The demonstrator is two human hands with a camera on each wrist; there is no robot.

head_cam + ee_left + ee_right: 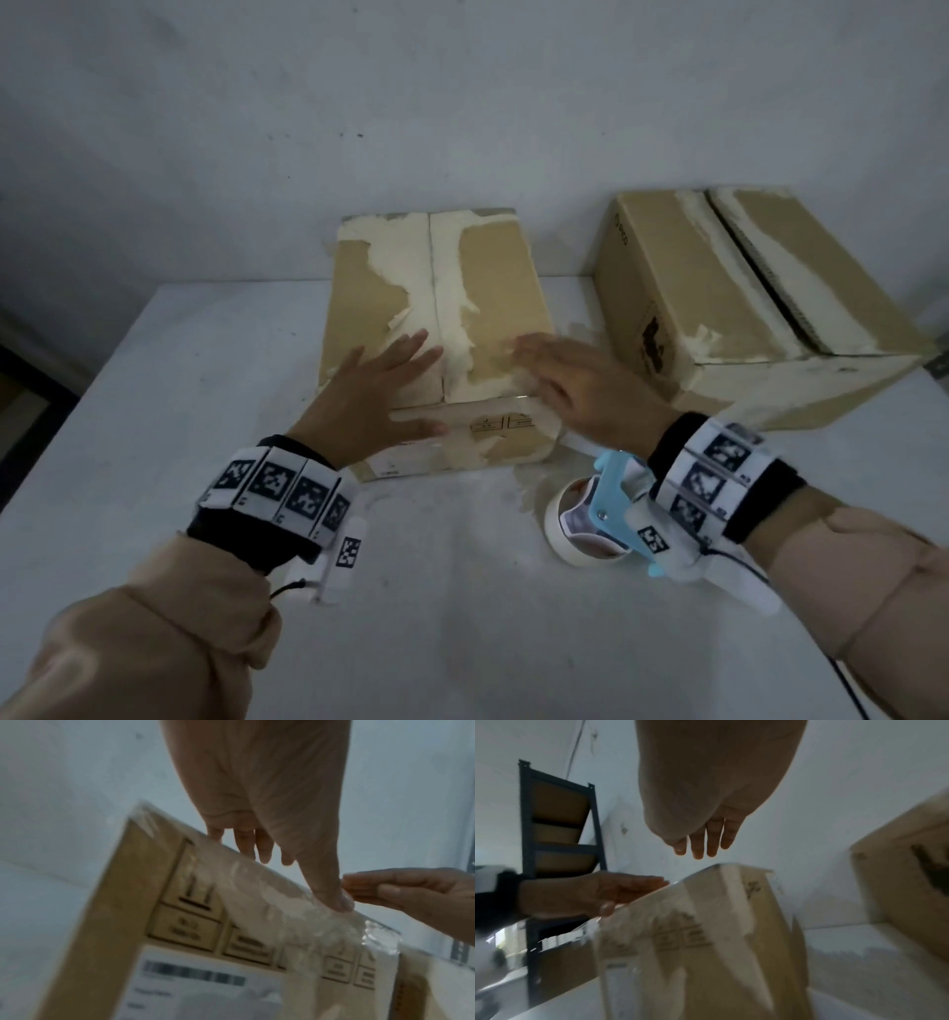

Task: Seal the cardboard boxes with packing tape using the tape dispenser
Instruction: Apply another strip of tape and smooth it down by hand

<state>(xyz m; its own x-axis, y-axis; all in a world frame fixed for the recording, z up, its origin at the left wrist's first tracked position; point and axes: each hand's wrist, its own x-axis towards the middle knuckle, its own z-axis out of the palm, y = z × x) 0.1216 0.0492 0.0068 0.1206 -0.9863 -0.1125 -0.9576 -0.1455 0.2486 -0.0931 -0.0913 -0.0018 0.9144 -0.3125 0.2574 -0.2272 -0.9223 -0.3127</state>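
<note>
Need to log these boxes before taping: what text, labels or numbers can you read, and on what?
Near box: handling symbols and captions on its front, blurred.
Its white label: barcode and print, unreadable.
Far box: dark side print, illegible.
Wristbands: square code markers, no words.

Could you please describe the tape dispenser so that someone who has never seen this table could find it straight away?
On the white table, look in front of the nearer cardboard box, the one with both hands over it. Under the right hand and its wrist lies the tape dispenser. It is the only light blue thing there: a blue plastic frame on a pale roll of tape, unlike the brown boxes.
</note>
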